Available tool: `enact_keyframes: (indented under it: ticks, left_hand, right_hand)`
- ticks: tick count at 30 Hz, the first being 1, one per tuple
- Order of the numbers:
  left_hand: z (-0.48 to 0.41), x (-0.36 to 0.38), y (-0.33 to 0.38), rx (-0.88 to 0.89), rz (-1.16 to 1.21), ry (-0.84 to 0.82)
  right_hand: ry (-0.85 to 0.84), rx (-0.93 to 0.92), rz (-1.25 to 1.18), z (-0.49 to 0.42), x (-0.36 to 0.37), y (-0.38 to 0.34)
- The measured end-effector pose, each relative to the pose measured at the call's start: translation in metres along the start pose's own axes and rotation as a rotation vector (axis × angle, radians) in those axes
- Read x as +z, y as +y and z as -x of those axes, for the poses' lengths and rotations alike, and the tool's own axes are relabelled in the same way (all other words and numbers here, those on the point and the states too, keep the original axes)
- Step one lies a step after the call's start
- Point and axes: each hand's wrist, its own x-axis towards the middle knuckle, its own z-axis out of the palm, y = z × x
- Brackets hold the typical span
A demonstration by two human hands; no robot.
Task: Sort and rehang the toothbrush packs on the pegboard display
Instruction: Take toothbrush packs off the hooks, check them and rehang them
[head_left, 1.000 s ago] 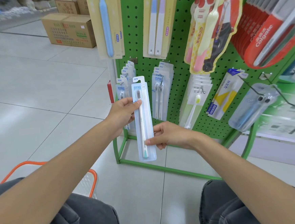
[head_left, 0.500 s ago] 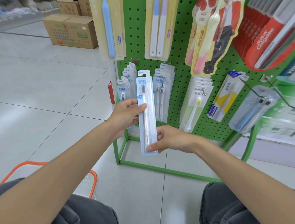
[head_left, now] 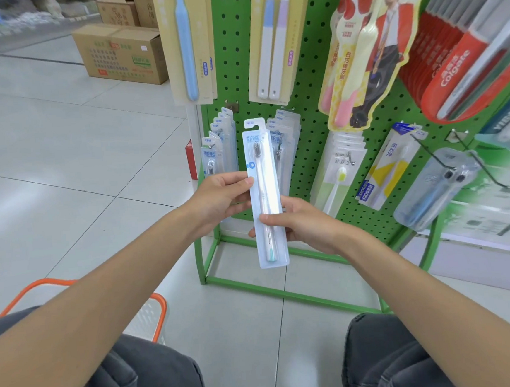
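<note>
1. The toothbrush pack [head_left: 264, 192] is held upright in the air in front of the pegboard's lower left corner, with its hang tab on top, the brush head up and the printed face toward the camera
2. Judging by its look, it is a light blister card. It seems stiff enough along its length to stay straight, but thin enough to bow or crease if squeezed hard across the middle. The clear plastic front is probably slick, so the long side edges are the place to hold it, leaving the tab free for a hook
3. The left hand [head_left: 220, 200] pinches the pack's left edge about halfway up, thumb on the front and fingers behind
4. The right hand [head_left: 299, 223] pinches it lower down, thumb laid across the front and fingers curled behind the right edge
5. Just behind the pack, on the pegboard [head_left: 308, 67], hang a left row of packs [head_left: 219, 147] and a right row of packs [head_left: 286, 136]. Both look similar to the held one and are marked NEW. I cannot tell which hook the held pack belongs on
6. Further right along the pegboard's lower edge hang a yellow-bristled brush pack [head_left: 337, 174] and a clear case [head_left: 436, 188] on a long wire hook. Red Colgate packs [head_left: 463, 64] fill the upper right corner
7. An orange basket [head_left: 157, 311] sits on the floor by the person's left knee, and cardboard boxes [head_left: 127, 55] stand beyond the pegboard's left edge
</note>
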Motion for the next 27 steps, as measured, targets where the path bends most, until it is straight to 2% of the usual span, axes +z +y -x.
enact_keyframes:
  ticks: [4, 9, 12, 16, 19, 23, 27]
  left_hand:
    - [0.000, 0.001, -0.002, -0.005, -0.063, -0.025]
    - [-0.001, 0.004, -0.003, 0.044, -0.123, 0.175]
    - [0.002, 0.007, -0.001, 0.053, -0.113, 0.165]
    - [0.006, 0.010, 0.001, 0.063, -0.109, 0.107]
    - [0.005, 0.010, 0.001, 0.051, -0.031, 0.110]
    - [0.002, 0.004, 0.000, 0.027, 0.012, 0.117]
    - [0.002, 0.005, 0.000, 0.010, 0.009, 0.101]
  right_hand:
    - [0.013, 0.017, -0.065, 0.000, 0.002, 0.000]
    - [0.108, -0.069, -0.056, 0.000, 0.012, 0.001]
    - [0.152, -0.154, 0.072, 0.001, 0.020, 0.002]
    - [0.099, -0.246, 0.372, -0.004, 0.026, 0.007]
    - [0.094, -0.210, 0.283, -0.002, 0.026, 0.006]
    - [0.160, -0.061, 0.198, -0.005, 0.018, 0.010]
    - [0.060, -0.001, 0.100, -0.008, 0.011, 0.012]
